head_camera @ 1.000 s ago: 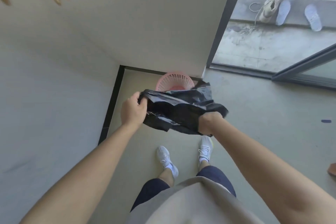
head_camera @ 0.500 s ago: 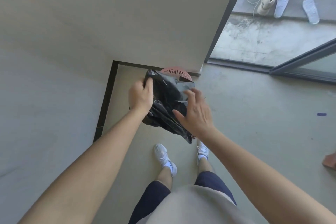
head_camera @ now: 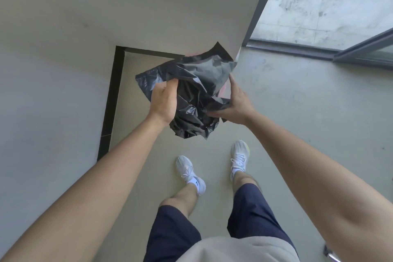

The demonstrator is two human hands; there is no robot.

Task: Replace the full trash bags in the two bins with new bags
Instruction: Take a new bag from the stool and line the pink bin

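Note:
A crumpled black trash bag [head_camera: 191, 91] hangs in front of me, spread between both hands above the floor. My left hand [head_camera: 163, 102] grips its left edge, fingers curled into the plastic. My right hand [head_camera: 234, 104] holds the bag's right side, with the thumb pinching the plastic underneath and the fingers reaching up along the edge. The pink bin [head_camera: 223, 89] stands in the wall corner behind the bag; only a thin pink strip of it shows past the plastic.
Pale walls with a black skirting board [head_camera: 110, 100] close off the left and back. A dark door frame [head_camera: 261, 4] at the upper right opens onto a concrete balcony. My white trainers [head_camera: 191, 174] stand on the grey floor below the bag.
The bag has been pulled wider open between my hands. My right hand went from a flat palm against the bag to holding its right edge. The bag now hides nearly all of the pink bin.

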